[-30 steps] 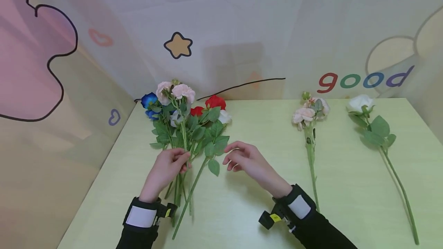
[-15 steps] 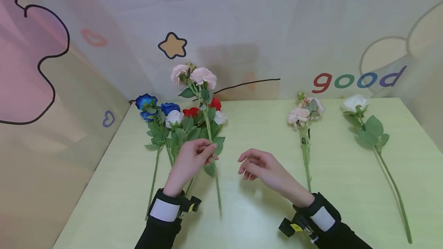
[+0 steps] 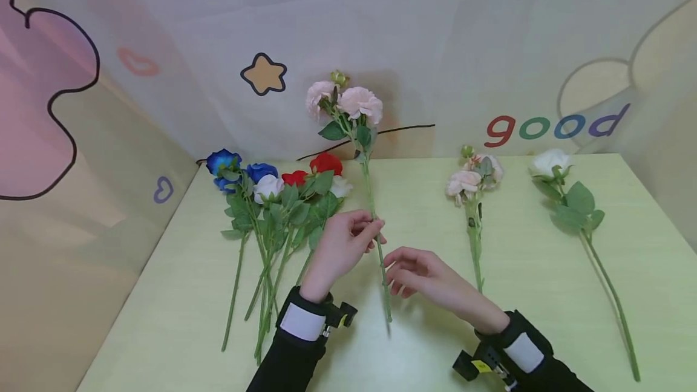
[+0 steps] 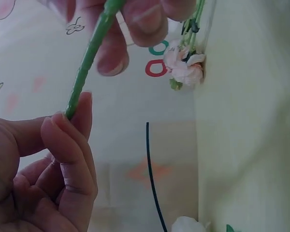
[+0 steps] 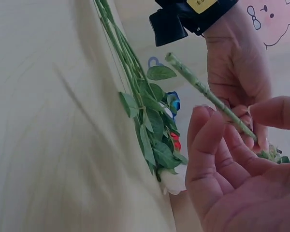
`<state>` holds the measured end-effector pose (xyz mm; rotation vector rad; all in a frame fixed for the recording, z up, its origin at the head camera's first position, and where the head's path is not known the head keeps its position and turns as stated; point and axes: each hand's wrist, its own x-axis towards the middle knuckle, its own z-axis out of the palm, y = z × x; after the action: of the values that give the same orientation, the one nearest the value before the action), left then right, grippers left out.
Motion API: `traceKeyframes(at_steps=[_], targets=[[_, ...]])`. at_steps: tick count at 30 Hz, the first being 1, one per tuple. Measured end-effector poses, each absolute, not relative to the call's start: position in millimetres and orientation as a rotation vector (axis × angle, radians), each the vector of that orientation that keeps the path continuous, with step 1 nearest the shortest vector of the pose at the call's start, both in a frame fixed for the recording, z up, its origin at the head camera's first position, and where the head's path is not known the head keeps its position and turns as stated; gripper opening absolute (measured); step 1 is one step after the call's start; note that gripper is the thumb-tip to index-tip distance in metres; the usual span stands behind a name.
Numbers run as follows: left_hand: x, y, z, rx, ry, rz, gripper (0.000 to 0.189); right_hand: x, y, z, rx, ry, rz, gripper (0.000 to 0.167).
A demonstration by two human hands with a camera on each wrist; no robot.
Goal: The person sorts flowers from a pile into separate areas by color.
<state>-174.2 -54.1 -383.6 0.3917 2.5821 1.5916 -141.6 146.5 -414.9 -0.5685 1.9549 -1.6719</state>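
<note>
"Where's the pink peony spray (image 3: 363, 136)?"

"Up off the tabletop (image 3: 425, 198), just right of the rose bunch (image 3: 288, 196), leaning slightly, blossoms uppermost and the bottom of its stem free."

"Who has it?"

"The left hand (image 3: 344, 242), pinching the stem between thumb and fingers. The right hand (image 3: 422, 274), farther right of the rose bunch, sits beside the lower stem, half open, fingers bent and thumb apart. I see no grip there; whether a fingertip grazes the stem, I can't tell."

"So which step is this?"

"I'd judge a hand-over, left to right, just short of the catch."

"And the next move?"

"It probably calls for the right thumb to close on the stem below the left fingers before those let go; otherwise it could drop. Well right of the rose bunch lies a second pink spray (image 3: 464, 182), with a single white rose (image 3: 580, 197) beyond; perhaps the held one belongs over there."
</note>
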Motion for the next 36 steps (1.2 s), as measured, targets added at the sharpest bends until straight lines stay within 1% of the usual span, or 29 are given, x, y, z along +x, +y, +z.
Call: traceKeyframes(at_steps=[4,13,19,30,36], targets=[[-174.4,-51.3,-386.3,0.407,2.621,1.576,0.019,-140.7,141.4,-418.7,-0.609,1.937,-1.651,0.033],[-173.7,-48.2,-390.0,0.407,2.622,1.569,0.021,-136.2,135.3,-426.5,-0.662,1.923,-1.658,0.02],[-175.4,-48.7,-391.7,0.354,2.583,1.694,0.025,-136.6,138.2,-426.9,-0.764,1.852,-1.655,0.015],[-185.6,-61.8,-393.2,0.233,2.424,2.019,0.027,-138.2,140.5,-427.7,-0.885,1.591,-1.626,0.017],[-187.4,-65.8,-393.1,0.215,2.378,2.042,0.024,-139.4,142.0,-426.7,-0.875,1.681,-1.536,0.016]])
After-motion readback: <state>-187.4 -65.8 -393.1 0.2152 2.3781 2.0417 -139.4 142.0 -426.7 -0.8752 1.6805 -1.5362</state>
